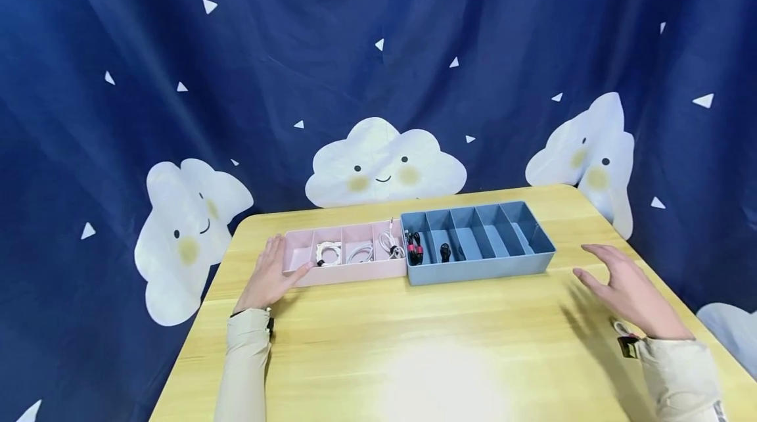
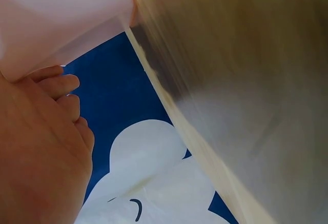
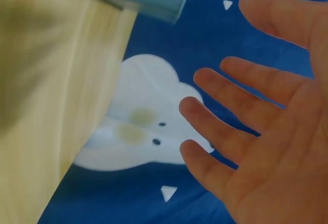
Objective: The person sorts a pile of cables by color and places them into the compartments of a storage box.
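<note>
A pink divided box [image 1: 349,273] stands on the table, with coiled white cables [image 1: 328,254] in several of its compartments. My left hand [image 1: 271,277] touches its left end, the fingers along the side and the thumb at the front wall. The left wrist view shows that hand [image 2: 46,142] against the pink wall [image 2: 56,19]. Against the pink box's right end sits a blue divided box [image 1: 485,270]. Black cables [image 1: 415,250] with pink-red parts lie in its leftmost compartment, and another black cable [image 1: 445,252] in the second. My right hand [image 1: 635,290] hovers right of the blue box, fingers spread, holding nothing.
Both boxes rest on a light wooden table [image 1: 331,343] toward its far edge. A dark blue curtain [image 1: 284,34] with white clouds hangs behind and beside it. Bright glare lies on the near part of the tabletop.
</note>
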Demonstrator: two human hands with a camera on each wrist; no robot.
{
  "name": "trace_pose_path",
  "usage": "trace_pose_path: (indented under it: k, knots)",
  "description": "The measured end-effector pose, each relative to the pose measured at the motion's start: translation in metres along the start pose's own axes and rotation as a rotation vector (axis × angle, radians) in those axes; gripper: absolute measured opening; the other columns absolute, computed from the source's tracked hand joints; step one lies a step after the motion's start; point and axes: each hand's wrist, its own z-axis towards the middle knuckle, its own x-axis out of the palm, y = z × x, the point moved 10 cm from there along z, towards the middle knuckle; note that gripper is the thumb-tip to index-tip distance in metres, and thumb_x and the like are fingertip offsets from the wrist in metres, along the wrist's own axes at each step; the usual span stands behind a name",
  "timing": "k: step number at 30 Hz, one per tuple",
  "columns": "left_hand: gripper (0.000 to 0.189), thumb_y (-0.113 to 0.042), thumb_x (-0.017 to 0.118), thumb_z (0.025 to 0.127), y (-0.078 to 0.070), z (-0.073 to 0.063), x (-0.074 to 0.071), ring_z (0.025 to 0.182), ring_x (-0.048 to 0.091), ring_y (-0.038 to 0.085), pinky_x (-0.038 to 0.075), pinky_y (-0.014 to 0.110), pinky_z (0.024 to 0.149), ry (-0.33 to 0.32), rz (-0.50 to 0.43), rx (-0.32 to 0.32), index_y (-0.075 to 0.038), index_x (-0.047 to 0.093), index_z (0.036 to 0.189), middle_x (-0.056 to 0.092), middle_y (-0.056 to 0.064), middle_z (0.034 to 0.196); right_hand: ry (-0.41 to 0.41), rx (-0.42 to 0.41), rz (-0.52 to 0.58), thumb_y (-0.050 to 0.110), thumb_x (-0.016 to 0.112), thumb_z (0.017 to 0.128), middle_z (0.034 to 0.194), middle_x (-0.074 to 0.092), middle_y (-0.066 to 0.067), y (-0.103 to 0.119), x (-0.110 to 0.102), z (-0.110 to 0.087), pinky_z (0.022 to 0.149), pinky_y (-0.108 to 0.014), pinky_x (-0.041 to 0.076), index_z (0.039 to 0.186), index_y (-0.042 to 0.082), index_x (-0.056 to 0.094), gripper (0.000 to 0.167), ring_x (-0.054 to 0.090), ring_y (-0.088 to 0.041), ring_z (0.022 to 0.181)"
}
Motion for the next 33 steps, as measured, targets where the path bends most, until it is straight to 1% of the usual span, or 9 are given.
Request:
trace_pose_path:
  k: [6, 8, 10, 13, 14, 21, 22, 27, 33]
  knots:
    - [0.115, -0.075, 0.050, 0.095, 0.004, -0.002, -0.008, 0.162, -0.001, 0.043, 0.005, 0.063, 0.131, 0.006, 0.008, -0.002, 0.007, 0.005, 0.163, -0.001, 0.023, 0.174, 0.043, 0.043, -0.004, 0.020, 0.069, 0.099, 0.132, 0.056, -0.041, -0.015, 0.005, -0.010, 0.103, -0.066, 0.037, 0.136, -0.015, 0.053, 0.053, 0.051, -0.059, 0.122]
    - [0.115, -0.073, 0.051, 0.096, 0.004, -0.002, -0.009, 0.162, -0.002, 0.043, 0.004, 0.063, 0.131, 0.007, 0.001, 0.000, 0.007, 0.004, 0.163, -0.001, 0.024, 0.174, 0.049, 0.054, -0.002, 0.020, 0.069, 0.099, 0.132, 0.056, -0.041, -0.020, 0.005, -0.016, 0.112, -0.058, 0.037, 0.135, -0.015, 0.052, 0.054, 0.051, -0.059, 0.121]
    - [0.114, -0.073, 0.051, 0.096, 0.003, -0.002, -0.010, 0.162, -0.003, 0.043, 0.004, 0.064, 0.131, 0.005, -0.002, 0.004, 0.007, 0.004, 0.163, -0.001, 0.025, 0.173, 0.051, 0.065, -0.001, 0.020, 0.070, 0.098, 0.132, 0.056, -0.041, -0.026, 0.005, -0.022, 0.113, -0.050, 0.037, 0.135, -0.015, 0.053, 0.054, 0.052, -0.058, 0.121]
    - [0.114, -0.072, 0.051, 0.096, 0.001, -0.001, -0.009, 0.162, -0.002, 0.043, 0.004, 0.063, 0.131, 0.002, 0.000, 0.004, 0.007, 0.005, 0.163, 0.000, 0.025, 0.173, 0.074, 0.100, -0.008, 0.020, 0.069, 0.099, 0.132, 0.054, -0.042, -0.036, 0.007, -0.034, 0.107, -0.050, 0.039, 0.135, -0.016, 0.052, 0.054, 0.052, -0.059, 0.119]
    - [0.114, -0.073, 0.051, 0.096, 0.001, 0.000, -0.008, 0.162, -0.002, 0.043, 0.004, 0.064, 0.131, 0.004, 0.001, 0.005, 0.007, 0.005, 0.163, 0.000, 0.025, 0.173, 0.080, 0.113, -0.020, 0.022, 0.070, 0.099, 0.131, 0.056, -0.041, -0.040, 0.007, -0.037, 0.103, -0.044, 0.042, 0.134, -0.016, 0.053, 0.054, 0.054, -0.057, 0.116]
    - [0.114, -0.073, 0.051, 0.096, -0.002, 0.000, -0.002, 0.162, -0.002, 0.043, 0.003, 0.064, 0.131, 0.027, -0.010, 0.005, 0.007, 0.005, 0.163, -0.001, 0.024, 0.174, 0.141, 0.228, -0.050, 0.027, 0.068, 0.100, 0.125, 0.058, -0.043, -0.063, 0.005, -0.064, 0.086, -0.052, 0.047, 0.131, -0.018, 0.054, 0.056, 0.057, -0.057, 0.113]
    - [0.114, -0.073, 0.051, 0.096, -0.003, 0.000, -0.002, 0.162, -0.003, 0.042, 0.003, 0.064, 0.131, 0.026, -0.012, 0.006, 0.007, 0.005, 0.163, -0.001, 0.024, 0.174, 0.165, 0.249, -0.050, 0.028, 0.067, 0.101, 0.124, 0.058, -0.043, -0.066, 0.006, -0.067, 0.083, -0.053, 0.049, 0.132, -0.019, 0.054, 0.057, 0.061, -0.055, 0.109]
    - [0.114, -0.074, 0.050, 0.096, -0.003, 0.001, -0.001, 0.162, -0.002, 0.043, 0.003, 0.063, 0.131, 0.026, -0.006, 0.011, 0.007, 0.006, 0.163, 0.000, 0.025, 0.173, 0.256, 0.313, -0.050, 0.030, 0.066, 0.101, 0.106, 0.067, -0.035, -0.078, 0.011, -0.081, 0.066, -0.040, 0.054, 0.127, -0.021, 0.055, 0.059, 0.071, -0.042, 0.088]
    - [0.115, -0.074, 0.051, 0.095, -0.002, 0.000, -0.001, 0.162, -0.002, 0.042, 0.003, 0.063, 0.131, 0.026, -0.005, -0.002, 0.007, 0.005, 0.163, -0.001, 0.024, 0.174, 0.366, 0.406, -0.041, 0.041, 0.057, 0.106, 0.091, 0.071, -0.012, -0.087, 0.024, -0.094, 0.064, -0.034, 0.054, 0.127, -0.024, 0.052, 0.068, 0.068, -0.022, 0.078]
